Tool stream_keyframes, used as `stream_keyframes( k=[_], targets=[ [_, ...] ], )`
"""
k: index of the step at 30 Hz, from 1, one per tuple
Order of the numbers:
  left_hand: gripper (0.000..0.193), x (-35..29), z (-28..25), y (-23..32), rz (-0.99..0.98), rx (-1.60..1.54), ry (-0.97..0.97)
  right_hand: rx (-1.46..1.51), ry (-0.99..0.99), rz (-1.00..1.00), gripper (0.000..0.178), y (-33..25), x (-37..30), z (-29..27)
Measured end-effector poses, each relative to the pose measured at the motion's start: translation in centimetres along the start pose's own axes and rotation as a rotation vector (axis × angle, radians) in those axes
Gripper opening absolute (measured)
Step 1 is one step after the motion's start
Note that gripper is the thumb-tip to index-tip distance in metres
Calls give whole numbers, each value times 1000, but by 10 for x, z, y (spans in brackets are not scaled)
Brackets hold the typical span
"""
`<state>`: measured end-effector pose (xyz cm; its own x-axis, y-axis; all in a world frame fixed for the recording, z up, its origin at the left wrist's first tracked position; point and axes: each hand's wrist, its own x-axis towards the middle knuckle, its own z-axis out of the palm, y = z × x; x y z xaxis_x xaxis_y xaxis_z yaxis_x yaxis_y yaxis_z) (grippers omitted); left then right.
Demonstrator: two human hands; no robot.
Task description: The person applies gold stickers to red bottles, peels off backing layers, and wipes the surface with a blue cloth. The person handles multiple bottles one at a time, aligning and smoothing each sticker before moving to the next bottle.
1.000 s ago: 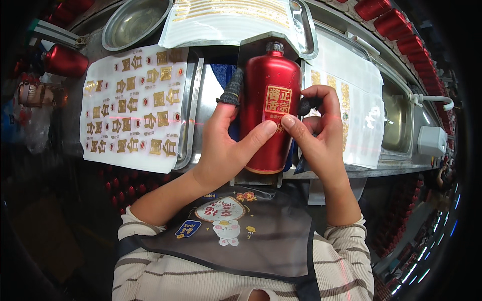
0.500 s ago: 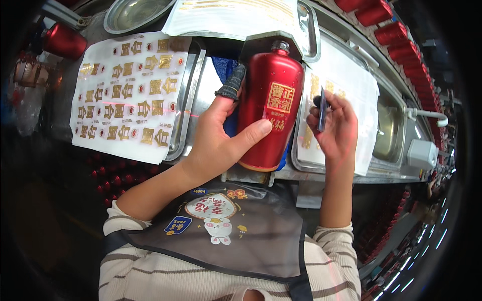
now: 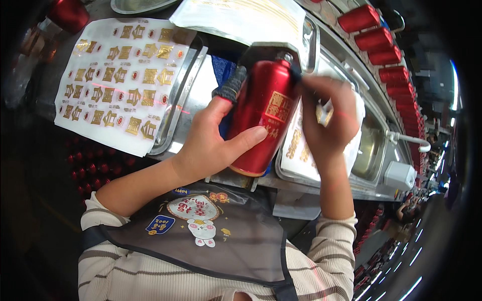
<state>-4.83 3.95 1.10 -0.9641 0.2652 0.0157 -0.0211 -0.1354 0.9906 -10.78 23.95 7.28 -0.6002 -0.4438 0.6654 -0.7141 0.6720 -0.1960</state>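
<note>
A glossy red bottle (image 3: 263,118) with gold characters on its front leans in my left hand (image 3: 213,125), its neck tilted away to the right. My left thumb presses on the bottle's front, while the fingers wrap around its far left side; one fingertip wears a dark knitted cover (image 3: 231,86). At the bottle's right shoulder is my right hand (image 3: 331,113), smeared by motion, with bent fingers. Something dark shows at its fingertips against the bottle; the thin flat strip seen there earlier is now too blurred to make out clearly. Behind the bottle's neck is a dark angular holder (image 3: 271,47).
To the left, a white sheet of gold decals (image 3: 113,85) lies over a metal tray (image 3: 175,105). More sheets lie at the back (image 3: 241,17) and right (image 3: 296,155). A sink (image 3: 369,153) with a tap (image 3: 409,140) and a row of red bottles (image 3: 376,37) stand farther right.
My right hand has swung left and up from beside the bottle to its right shoulder. The bottle has tilted further, its base shifting left. The whole view has turned slightly.
</note>
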Motion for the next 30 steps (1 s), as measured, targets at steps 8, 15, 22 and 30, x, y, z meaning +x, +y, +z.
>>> stream_keyframes(
  k=[8, 15, 22, 30],
  targets=[
    [59, 1, -3, 7, -135, -226, -26, 207, 0, 73, 25, 6, 31, 4],
    [58, 1, -10, -2, -184, -96, -40, 413, -347, -165, 25, -36, -10, -20],
    [61, 5, -19, 0, 90, 100, -74, 425, -125, -136, 27, -30, -50, -22],
    [129, -26, -3, 22, 273, 746, -244, 299, -123, -116, 30, -23, -55, -22]
  ],
)
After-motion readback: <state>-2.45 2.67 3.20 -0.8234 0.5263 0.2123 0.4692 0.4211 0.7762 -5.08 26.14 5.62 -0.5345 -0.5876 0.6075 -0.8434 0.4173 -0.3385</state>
